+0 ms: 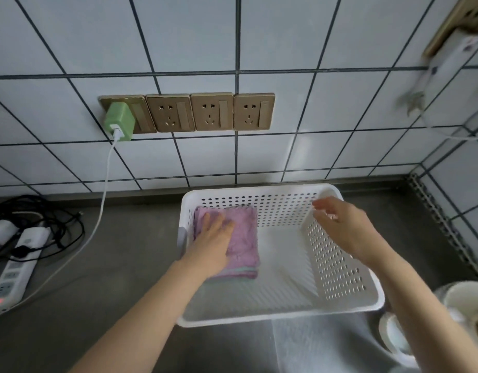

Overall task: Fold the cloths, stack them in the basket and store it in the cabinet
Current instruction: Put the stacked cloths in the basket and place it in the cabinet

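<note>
**A:** Progress check, please. What do I log for the cloths?

**B:** From my feed, a folded stack of cloths (236, 246) already lies in the basket (350, 308), tucked into its left far corner. Pink on top, and at the near edge I make out a teal layer and more pink under it, so I judge several are in. Folding and stacking look mostly done; I can't say whether more cloths wait out of frame.

**A:** Hands?

**B:** My left hand (212, 242) lies flat on the pile, fingers straight and a little spread, pressing down, not gripping. My right hand (342, 227) is over the basket's right wall, fingers loosely bent near the rim. It's blurred, so I cannot tell whether it touches or pinches the plastic.

**A:** Basket itself?

**B:** White plastic, rectangular, perforated walls, ribbed floor. It sits on the grey counter (103, 278) close to the tiled wall (259, 36), below a row of sockets (189, 112). Most of its floor is bare.

**A:** What's left?

**B:** Storage, as I read it. No cabinet shows in this view, so the basket has not gone in. Lifting wants both hands on the rims.

**A:** Cloth notes?

**B:** Soft terry, edges roughly squared, stack slightly fanned at the near end.
</note>
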